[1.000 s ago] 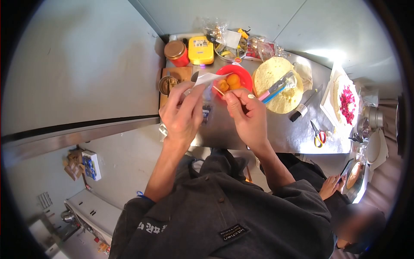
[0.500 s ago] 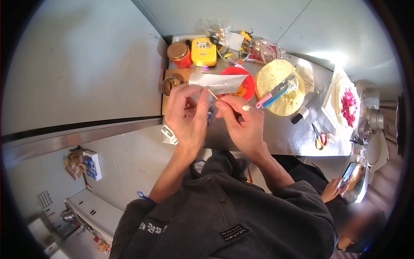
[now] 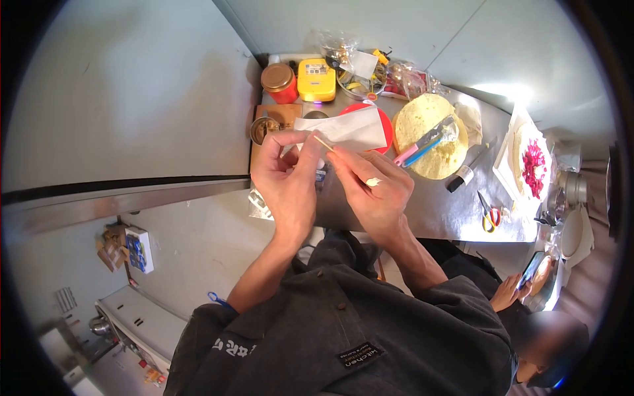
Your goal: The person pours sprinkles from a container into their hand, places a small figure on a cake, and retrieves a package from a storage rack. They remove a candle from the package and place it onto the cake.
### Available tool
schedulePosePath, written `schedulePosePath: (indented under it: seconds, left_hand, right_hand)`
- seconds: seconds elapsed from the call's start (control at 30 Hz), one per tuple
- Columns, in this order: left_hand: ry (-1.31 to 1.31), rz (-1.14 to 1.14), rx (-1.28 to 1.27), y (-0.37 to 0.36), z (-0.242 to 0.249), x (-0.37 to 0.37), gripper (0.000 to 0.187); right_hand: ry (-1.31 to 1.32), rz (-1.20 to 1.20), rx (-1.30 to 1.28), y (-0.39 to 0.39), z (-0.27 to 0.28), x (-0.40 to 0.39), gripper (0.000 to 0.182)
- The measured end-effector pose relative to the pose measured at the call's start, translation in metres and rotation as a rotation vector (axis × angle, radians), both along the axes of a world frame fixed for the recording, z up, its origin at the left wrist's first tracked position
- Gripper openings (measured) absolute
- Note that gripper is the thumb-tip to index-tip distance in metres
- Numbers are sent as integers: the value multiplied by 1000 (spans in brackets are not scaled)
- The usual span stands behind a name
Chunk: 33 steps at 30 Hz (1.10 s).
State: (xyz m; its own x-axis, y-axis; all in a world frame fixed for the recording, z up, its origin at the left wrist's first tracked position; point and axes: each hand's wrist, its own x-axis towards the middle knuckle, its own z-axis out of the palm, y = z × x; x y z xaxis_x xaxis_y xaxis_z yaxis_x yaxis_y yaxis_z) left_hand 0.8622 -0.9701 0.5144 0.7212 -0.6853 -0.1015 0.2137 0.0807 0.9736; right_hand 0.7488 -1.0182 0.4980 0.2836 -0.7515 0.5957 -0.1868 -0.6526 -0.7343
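Head view, looking down over a steel table [image 3: 422,211] set against a pale wall.

Left hand [image 3: 285,178]: raised above the table's near-left part, thumb and forefinger pinching the left end of a white paper packet [image 3: 343,129]. Remaining fingers curled loosely beneath.

Right hand [image 3: 370,186]: just beside the left, fingertips pressed together on a thin wooden stick [image 3: 323,142] whose tip pokes out at the packet's lower edge. A pale smear or patch shows on the back of this hand.

Packet: held flat and roughly level in the air, in front of a red bowl [image 3: 384,125], hiding most of it.

Around: round yellow flatbread [image 3: 429,135] to the right of the bowl, with a pink and a blue tool [image 3: 416,149] lying across it. Red jar with a brown lid [image 3: 280,82] and yellow box [image 3: 316,79] at the table's far-left corner. Scissors with red and yellow handles [image 3: 489,212] near the right front edge. White tray holding red petals or pieces [image 3: 532,165] at far right.

Another person sits at lower right, a hand holding a phone [image 3: 532,266].
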Motion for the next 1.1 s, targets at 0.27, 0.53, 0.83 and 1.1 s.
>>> schedulePosePath:
  seconds: [0.27, 0.53, 0.83, 1.1]
  left_hand:
    - [-53, 10, -27, 2, -6, 4, 8]
    - [-158, 8, -131, 3, -19, 10, 7]
    - [-387, 125, 34, 1, -33, 15, 9]
    - [-324, 54, 125, -5, -37, 34, 9]
  right_hand:
    - [35, 18, 154, 9, 0, 6, 16]
    - [-10, 192, 693, 11, 7, 7, 16]
    - [-410, 574, 1273, 8, 8, -5, 25]
    - [-447, 486, 1268, 1, 3, -18, 25]
